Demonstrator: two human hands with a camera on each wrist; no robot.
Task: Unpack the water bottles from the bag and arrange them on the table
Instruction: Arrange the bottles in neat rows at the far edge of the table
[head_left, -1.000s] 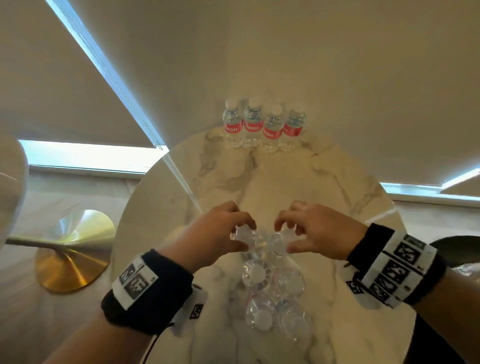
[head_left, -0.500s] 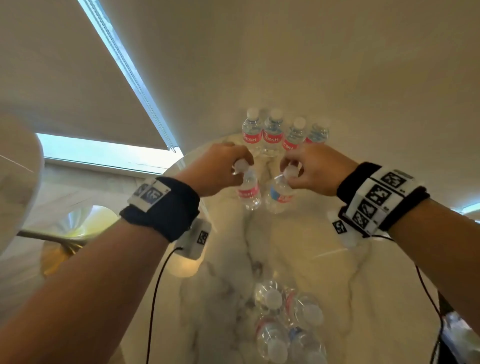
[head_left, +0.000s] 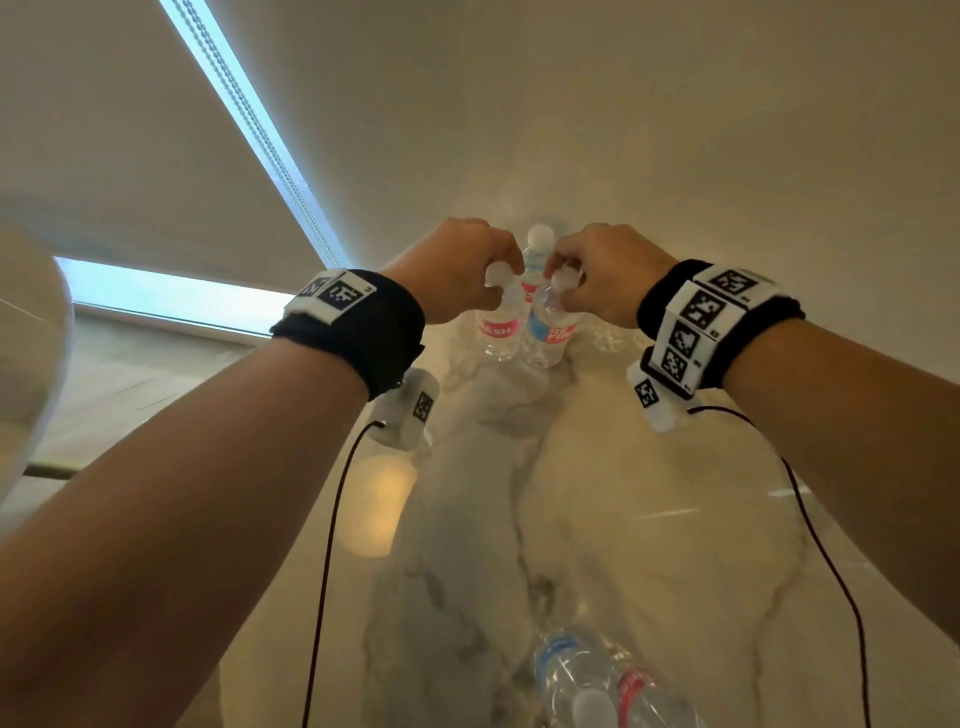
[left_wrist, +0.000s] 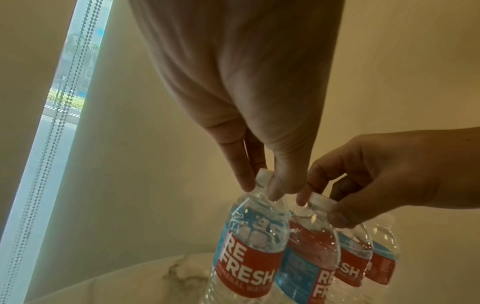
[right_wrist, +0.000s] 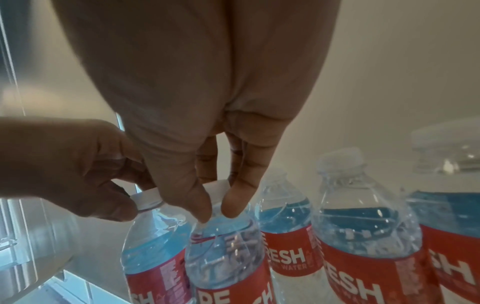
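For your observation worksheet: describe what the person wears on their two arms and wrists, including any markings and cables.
Both forearms are bare, with no sleeves. Each wrist carries a black fabric band: the left wristband and the right wristband. White blocks printed with black-and-white square marker codes sit on them. A small white marked unit hangs under each wrist, and a thin black cable trails from each.

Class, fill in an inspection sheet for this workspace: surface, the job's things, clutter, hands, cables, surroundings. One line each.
Surface: round marble table, pale with grey veins.
Job's things: two water bottles carried by their caps, left one, right one, just in front of the standing row at the far edge; the remaining bottles lie bunched at the near edge; whether they are wrapped is unclear.
Clutter: nothing seen.
Hands: left hand pinches a white cap; right hand pinches the other.
Cables: thin black cable hangs from each wrist unit.
Surroundings: roller blinds, beaded chain, bright window gaps.
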